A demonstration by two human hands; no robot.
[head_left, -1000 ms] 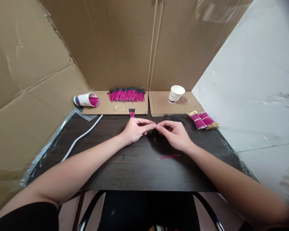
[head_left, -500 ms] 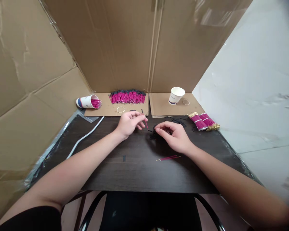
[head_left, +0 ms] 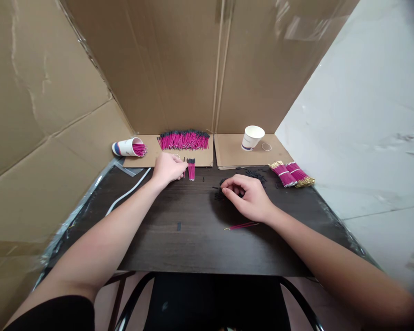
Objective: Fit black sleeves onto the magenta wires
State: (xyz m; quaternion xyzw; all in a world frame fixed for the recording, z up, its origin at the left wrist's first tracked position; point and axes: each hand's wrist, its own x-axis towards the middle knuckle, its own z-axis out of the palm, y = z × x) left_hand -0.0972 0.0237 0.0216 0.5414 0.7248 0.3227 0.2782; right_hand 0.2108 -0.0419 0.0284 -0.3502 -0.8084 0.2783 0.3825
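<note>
In the head view, a single black-ended wire [head_left: 184,174] was grasped by the left hand [head_left: 169,169], pinched upright between thumb and fingertips, with no gap seen in the grip. It was held just left of a short row of pink wires [head_left: 191,171], whose black ends were turned to the far side and whose bare tips were laid on the worktop [head_left: 200,248].

The right hand [head_left: 246,195] was kept low on the right, its fingers curled and its thumb brought close to the index finger. A small black sleeve [head_left: 215,187] was seen at those fingertips; whether it was gripped or merely lay there could not be told. More black sleeves [head_left: 219,196] were spread beneath the hand, partly hidden by it.

On the near side of this hand, a few loose wires [head_left: 241,226] were left lying. Two banded bundles [head_left: 291,174] were placed at the far right, and a wide heap of black-ended wires [head_left: 184,140] was set on the far left cardboard sheet [head_left: 207,158].
</note>
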